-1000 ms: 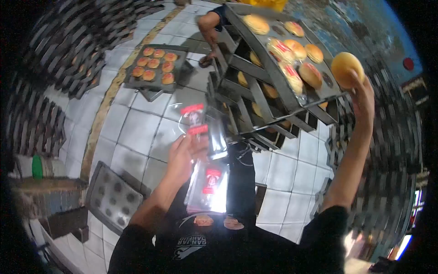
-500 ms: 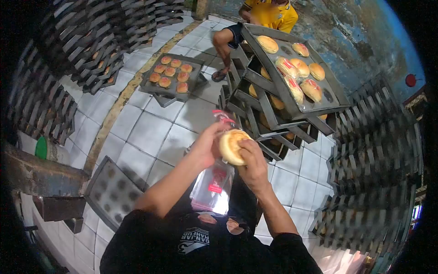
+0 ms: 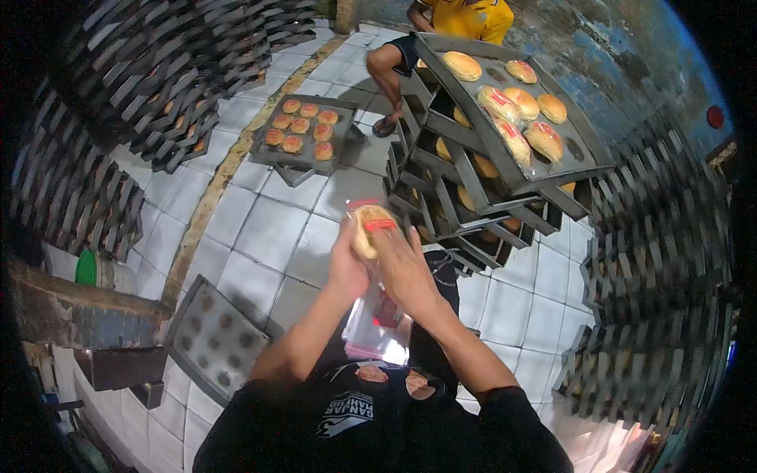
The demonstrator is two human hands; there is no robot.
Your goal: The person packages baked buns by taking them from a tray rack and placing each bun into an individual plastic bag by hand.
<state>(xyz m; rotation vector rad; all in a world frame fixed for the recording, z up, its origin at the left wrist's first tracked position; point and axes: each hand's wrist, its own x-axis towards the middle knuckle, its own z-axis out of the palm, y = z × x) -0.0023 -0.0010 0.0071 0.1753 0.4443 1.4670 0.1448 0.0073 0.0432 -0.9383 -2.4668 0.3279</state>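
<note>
Grey metal trays (image 3: pixel 465 110) tower upper right while, mid-frame, the left hand (image 3: pixel 349 264) grips and the right hand (image 3: pixel 402 272), fingers outstretched, lies across a bun (image 3: pixel 363 240), bare half a second ago, now behind a red-printed wrapper (image 3: pixel 380 225), seemingly at least partly bagged!

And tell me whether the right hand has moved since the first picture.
Yes: the right hand has come from beside the top tray, down and leftward in the view, to beside the left hand.
</note>
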